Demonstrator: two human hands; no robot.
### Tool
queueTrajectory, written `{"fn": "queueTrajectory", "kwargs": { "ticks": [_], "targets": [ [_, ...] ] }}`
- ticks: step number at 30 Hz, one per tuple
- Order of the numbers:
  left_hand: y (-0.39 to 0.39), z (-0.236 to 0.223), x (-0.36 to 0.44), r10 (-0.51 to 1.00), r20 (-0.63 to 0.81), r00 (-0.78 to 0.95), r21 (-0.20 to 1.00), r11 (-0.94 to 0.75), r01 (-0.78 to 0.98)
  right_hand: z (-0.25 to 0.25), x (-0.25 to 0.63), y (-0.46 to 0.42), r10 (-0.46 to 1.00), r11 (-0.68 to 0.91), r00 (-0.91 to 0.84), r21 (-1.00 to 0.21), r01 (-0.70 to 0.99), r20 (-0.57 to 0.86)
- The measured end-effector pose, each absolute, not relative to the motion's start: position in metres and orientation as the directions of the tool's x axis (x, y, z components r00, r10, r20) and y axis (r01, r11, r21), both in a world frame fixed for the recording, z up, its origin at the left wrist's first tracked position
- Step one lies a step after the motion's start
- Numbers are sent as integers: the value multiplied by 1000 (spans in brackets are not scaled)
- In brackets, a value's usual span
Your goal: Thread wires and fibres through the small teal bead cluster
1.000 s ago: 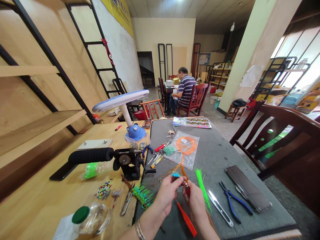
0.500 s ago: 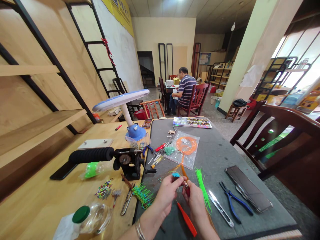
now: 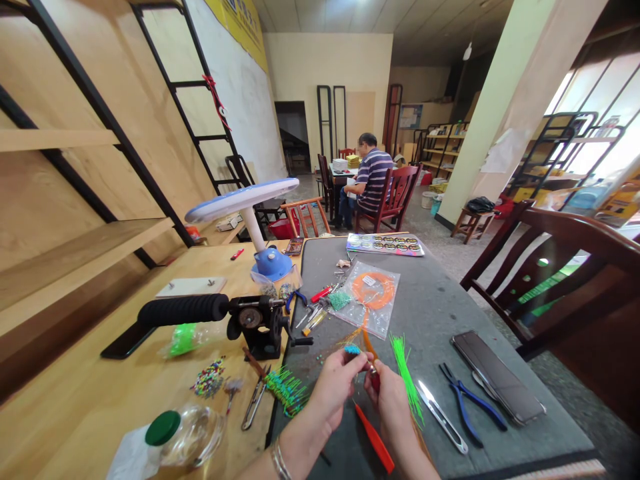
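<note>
Blue-tufted bundle (image 3: 352, 349) pinched in left fingers (image 3: 341, 368), right fingers (image 3: 383, 381) closed on orange strand (image 3: 368, 344), both nearly unchanged.

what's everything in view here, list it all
grey-topped work table: 1, grey, under the hands
pale wooden table: 1, light wood, left of grey table
disc-headed lamp: 1, white and blue, wooden table
foam-handled metal bench tool: 1, black, wooden table
glass jar with green lid: 1, clear, wooden table
heap of small beads: 1, multicoloured, wooden table
clear plastic bag of orange cord: 1, orange, grey table
bundle of neon fibres: 1, green, beside right hand
flat plastic strip: 1, red, below hands
long-handled pliers: 1, blue, grey table
steel snips: 1, silver, grey table
dark wooden chair: 1, reddish brown, right
seated person in striped shirt: 1, far table
blue tuft: 1, blue, left fingers
orange-red piece: 1, orange-red, right fingers
left hand: 1, holding blue tuft
right hand: 1, holding orange-red piece
</note>
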State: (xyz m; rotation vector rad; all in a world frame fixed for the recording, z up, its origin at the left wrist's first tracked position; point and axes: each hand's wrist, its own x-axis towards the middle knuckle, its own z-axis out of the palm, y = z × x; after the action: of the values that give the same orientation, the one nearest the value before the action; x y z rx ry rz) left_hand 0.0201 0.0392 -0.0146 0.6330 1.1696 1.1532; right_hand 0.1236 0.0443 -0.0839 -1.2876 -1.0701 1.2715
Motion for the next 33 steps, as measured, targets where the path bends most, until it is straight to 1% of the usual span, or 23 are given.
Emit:
{"fn": "queueTrajectory", "kwargs": {
  "ticks": [4,9,13,22,27,33],
  "targets": [
    [39,-15,20,926,-377,-34,868,341,-360,-84,122,45,990,-115,68,-990,-82,-121],
    [40,-15,20,924,-380,-42,873,344,-346,-83,122,45,991,-110,73,-994,1,-110],
    [40,-16,20,925,-377,-42,876,341,-340,-83,122,45,993,-99,72,-995,24,-97],
    [40,-16,20,926,-376,-42,874,339,-347,-83,121,46,990,-116,84,-993,-1,-115],
    [40,-15,21,927,-372,-49,877,333,-347,-84,122,45,991,-119,57,-992,-49,-122],
    [40,-17,20,931,-361,-42,876,324,-358,-85,122,45,989,-131,58,-991,-41,-133]
  ]
}}
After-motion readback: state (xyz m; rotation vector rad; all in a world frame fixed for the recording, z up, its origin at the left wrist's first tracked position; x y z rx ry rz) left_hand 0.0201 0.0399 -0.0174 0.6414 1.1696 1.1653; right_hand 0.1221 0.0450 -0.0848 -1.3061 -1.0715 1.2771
